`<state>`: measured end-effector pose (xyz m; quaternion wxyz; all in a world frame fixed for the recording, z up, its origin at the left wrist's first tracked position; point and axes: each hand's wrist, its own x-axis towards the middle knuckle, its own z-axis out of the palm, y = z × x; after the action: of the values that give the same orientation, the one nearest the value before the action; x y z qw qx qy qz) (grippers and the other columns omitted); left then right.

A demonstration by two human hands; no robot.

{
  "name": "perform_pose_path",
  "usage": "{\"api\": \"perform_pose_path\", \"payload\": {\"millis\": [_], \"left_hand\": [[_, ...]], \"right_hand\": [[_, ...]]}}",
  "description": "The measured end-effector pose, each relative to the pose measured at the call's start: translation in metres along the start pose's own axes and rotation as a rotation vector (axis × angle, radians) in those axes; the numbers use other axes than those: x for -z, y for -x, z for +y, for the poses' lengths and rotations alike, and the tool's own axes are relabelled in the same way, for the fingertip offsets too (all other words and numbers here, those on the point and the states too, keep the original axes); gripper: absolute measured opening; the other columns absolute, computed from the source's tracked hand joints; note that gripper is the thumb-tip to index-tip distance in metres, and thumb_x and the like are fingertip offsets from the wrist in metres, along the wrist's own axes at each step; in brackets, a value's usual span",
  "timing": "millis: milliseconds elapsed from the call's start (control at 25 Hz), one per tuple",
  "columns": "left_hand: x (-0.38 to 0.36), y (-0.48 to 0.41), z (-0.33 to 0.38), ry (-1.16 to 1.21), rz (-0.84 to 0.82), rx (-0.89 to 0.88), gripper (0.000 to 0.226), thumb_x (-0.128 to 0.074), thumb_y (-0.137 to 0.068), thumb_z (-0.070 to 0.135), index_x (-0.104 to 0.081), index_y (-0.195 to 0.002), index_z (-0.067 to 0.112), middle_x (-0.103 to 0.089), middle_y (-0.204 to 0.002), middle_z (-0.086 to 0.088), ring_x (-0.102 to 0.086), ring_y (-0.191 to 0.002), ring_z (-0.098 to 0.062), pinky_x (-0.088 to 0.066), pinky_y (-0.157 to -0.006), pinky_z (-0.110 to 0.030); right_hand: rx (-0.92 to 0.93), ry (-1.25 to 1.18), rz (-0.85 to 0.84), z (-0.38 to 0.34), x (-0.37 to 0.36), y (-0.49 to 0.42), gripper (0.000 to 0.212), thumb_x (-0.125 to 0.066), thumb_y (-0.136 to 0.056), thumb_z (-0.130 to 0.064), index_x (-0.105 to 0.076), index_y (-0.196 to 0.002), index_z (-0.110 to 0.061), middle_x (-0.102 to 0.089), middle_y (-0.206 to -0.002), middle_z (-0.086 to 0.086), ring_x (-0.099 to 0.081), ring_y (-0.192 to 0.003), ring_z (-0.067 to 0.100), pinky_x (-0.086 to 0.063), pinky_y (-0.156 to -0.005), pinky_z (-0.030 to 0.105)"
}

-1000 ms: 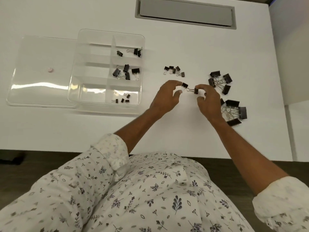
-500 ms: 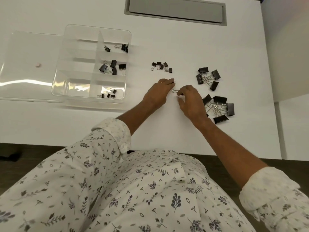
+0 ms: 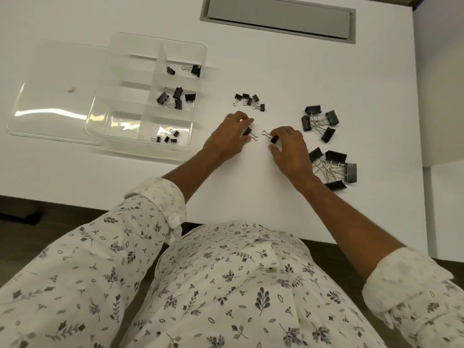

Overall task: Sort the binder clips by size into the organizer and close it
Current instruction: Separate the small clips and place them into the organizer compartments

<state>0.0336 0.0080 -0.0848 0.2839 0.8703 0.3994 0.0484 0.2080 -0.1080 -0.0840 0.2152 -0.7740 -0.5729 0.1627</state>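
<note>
My left hand (image 3: 227,139) pinches a small black binder clip (image 3: 248,132) just above the white table. A little to its right my right hand (image 3: 288,149) pinches another small clip (image 3: 272,138); the two clips are apart, wire handles facing each other. The clear organizer (image 3: 200,50) stands at the left with clips in three right-hand compartments: a few at the top (image 3: 193,69), mid-size ones in the middle (image 3: 175,97), tiny ones at the bottom (image 3: 167,138). Its clear lid (image 3: 47,96) lies flat beside it, on the left.
Loose clips lie on the table: a cluster of small ones (image 3: 249,100) above my hands, a group of larger ones (image 3: 319,123) at the right, and the largest ones (image 3: 334,169) by my right wrist. A grey cable hatch (image 3: 276,15) is set into the far table edge.
The two clips, joined between my hands a second ago, are now separated, one in each hand. Both hands dropped closer to the table.
</note>
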Motion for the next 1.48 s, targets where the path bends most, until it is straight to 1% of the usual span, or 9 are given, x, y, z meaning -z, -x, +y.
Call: {"api": "perform_pose_path", "payload": {"millis": [200,320,480,600,840,1040,1120,1360,1480], "left_hand": [[0.007,0.002,0.000,-0.147,0.027,-0.011,0.026,-0.061,-0.101,0.023,-0.069,-0.121,0.008,-0.066,-0.121,-0.008,-0.057,-0.117,-0.029,-0.055,-0.088,-0.050],[0.008,0.011,0.000,0.048,0.194,0.066,0.029,-0.065,-0.098,0.032,-0.073,-0.118,0.012,-0.068,-0.107,-0.007,-0.064,-0.102,-0.024,-0.056,-0.085,-0.044],[0.027,0.015,0.004,0.384,0.453,0.154,0.026,-0.057,-0.103,0.029,-0.076,-0.109,0.013,-0.070,-0.095,-0.008,-0.064,-0.090,-0.019,-0.054,-0.083,-0.036],[0.060,0.012,-0.005,0.456,0.561,0.211,0.025,-0.057,-0.105,0.031,-0.073,-0.115,0.014,-0.069,-0.105,-0.005,-0.063,-0.093,-0.012,-0.054,-0.084,-0.030],[0.138,-0.010,-0.083,0.379,0.623,0.245,0.025,-0.065,-0.099,0.033,-0.074,-0.112,0.014,-0.067,-0.103,0.004,-0.065,-0.099,-0.016,-0.054,-0.091,-0.034],[0.170,-0.034,-0.139,0.295,0.521,0.290,0.033,-0.061,-0.101,0.032,-0.071,-0.124,0.011,-0.072,-0.119,-0.005,-0.066,-0.112,-0.018,-0.050,-0.098,-0.029],[0.177,-0.042,-0.149,0.255,0.509,0.277,0.033,-0.051,-0.106,0.027,-0.071,-0.125,0.010,-0.075,-0.118,-0.005,-0.067,-0.113,-0.020,-0.046,-0.095,-0.022],[0.181,-0.047,-0.160,0.309,0.530,0.201,0.033,-0.048,-0.106,0.019,-0.070,-0.128,0.008,-0.072,-0.127,-0.004,-0.064,-0.121,-0.015,-0.040,-0.100,-0.013],[0.180,-0.046,-0.160,0.285,0.499,0.154,0.034,-0.047,-0.107,0.020,-0.068,-0.131,0.009,-0.070,-0.131,-0.004,-0.062,-0.124,-0.015,-0.037,-0.103,-0.009]], "right_hand": [[-0.020,-0.082,-0.021,-0.005,-0.006,-0.003,0.036,-0.068,-0.091,-0.016,-0.060,-0.125,-0.011,-0.065,-0.116,0.008,-0.061,-0.105,0.027,-0.049,-0.091,0.038],[-0.154,-0.257,0.020,-0.024,-0.005,-0.009,0.029,-0.064,-0.091,-0.018,-0.066,-0.119,-0.013,-0.071,-0.111,0.001,-0.067,-0.092,0.017,-0.053,-0.086,0.032],[-0.634,-1.073,-0.056,-0.058,0.002,-0.035,0.019,-0.052,-0.096,-0.012,-0.070,-0.097,-0.005,-0.073,-0.086,0.007,-0.066,-0.079,0.020,-0.059,-0.078,0.030],[-0.694,-1.367,-0.108,-0.091,0.003,-0.068,0.018,-0.049,-0.099,-0.005,-0.066,-0.095,0.001,-0.067,-0.079,0.011,-0.063,-0.072,0.022,-0.058,-0.073,0.027],[-0.600,-1.411,-0.135,-0.177,-0.012,-0.141,0.017,-0.053,-0.098,-0.004,-0.068,-0.104,0.003,-0.066,-0.089,0.014,-0.066,-0.077,0.022,-0.061,-0.082,0.029],[-0.492,-1.256,-0.161,-0.207,-0.027,-0.177,0.018,-0.056,-0.099,-0.012,-0.072,-0.107,-0.007,-0.068,-0.112,0.011,-0.071,-0.107,0.030,-0.059,-0.097,0.037],[-0.432,-1.124,-0.169,-0.209,-0.030,-0.181,0.020,-0.056,-0.102,-0.019,-0.072,-0.111,-0.013,-0.067,-0.115,0.005,-0.069,-0.104,0.026,-0.059,-0.096,0.039],[-0.291,-1.002,0.061,-0.190,-0.037,-0.167,0.024,-0.054,-0.104,-0.030,-0.073,-0.109,-0.015,-0.072,-0.114,0.004,-0.069,-0.110,0.023,-0.060,-0.092,0.033],[-0.286,-0.862,0.173,-0.175,-0.037,-0.157,0.023,-0.057,-0.102,-0.034,-0.075,-0.106,-0.022,-0.075,-0.103,0.001,-0.069,-0.094,0.013,-0.060,-0.090,0.034]]}}
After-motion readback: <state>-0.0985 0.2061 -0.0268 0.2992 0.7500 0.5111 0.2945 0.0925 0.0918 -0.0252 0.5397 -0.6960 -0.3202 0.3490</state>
